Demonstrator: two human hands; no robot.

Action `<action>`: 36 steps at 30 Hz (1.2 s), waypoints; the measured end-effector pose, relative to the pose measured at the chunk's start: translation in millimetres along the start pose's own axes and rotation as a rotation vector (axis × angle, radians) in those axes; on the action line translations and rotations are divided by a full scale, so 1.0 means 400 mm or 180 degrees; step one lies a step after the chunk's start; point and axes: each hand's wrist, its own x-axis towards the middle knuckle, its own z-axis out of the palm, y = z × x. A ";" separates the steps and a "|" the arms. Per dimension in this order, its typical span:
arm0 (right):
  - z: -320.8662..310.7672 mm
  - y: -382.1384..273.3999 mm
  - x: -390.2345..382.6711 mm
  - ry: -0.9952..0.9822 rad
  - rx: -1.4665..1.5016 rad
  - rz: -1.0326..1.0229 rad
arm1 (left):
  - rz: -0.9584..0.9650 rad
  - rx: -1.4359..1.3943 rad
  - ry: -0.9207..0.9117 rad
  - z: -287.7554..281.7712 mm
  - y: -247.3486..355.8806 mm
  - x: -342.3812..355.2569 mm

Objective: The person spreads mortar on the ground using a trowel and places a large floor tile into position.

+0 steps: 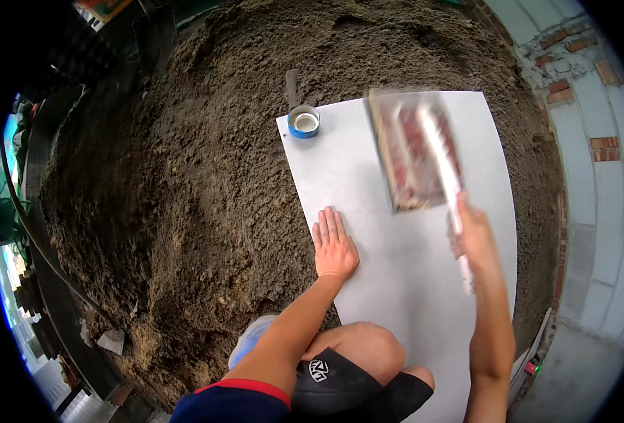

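Note:
A large white sheet (pixel 368 268) lies over rough brown soil. My left hand (pixel 336 248) presses flat on its left edge, fingers stretched out and together. In my right hand (pixel 473 236) is the white handle of a wide, flat tool (pixel 414 151) with a rectangular reddish-brown head. Motion blurs this tool, so its exact kind and whether it touches the sheet cannot be told. On the sheet's far left corner sits a small round blue-sided thing (pixel 303 122), pale inside, with a grey handle-like piece extending beyond it.
Bumpy soil (pixel 185 190) surrounds the sheet on the left and far sides. A block wall (pixel 583 162) with some bricks rises at the right. My bent knee (pixel 368 349) is over the sheet's near end. A dark hose (pixel 40 243) runs along the left.

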 end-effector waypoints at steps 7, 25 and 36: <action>0.021 -0.124 -0.028 0.1414 0.1597 -0.2098 | 0.0071 0.0100 -0.0051 0.005 0.010 0.003; 0.037 -0.131 -0.052 0.1076 0.1373 -0.2207 | 0.0046 0.0001 0.0005 -0.003 0.001 0.002; 0.063 0.022 0.010 -0.0284 -0.0087 0.0214 | -0.0019 -0.0004 -0.0018 -0.006 -0.005 -0.008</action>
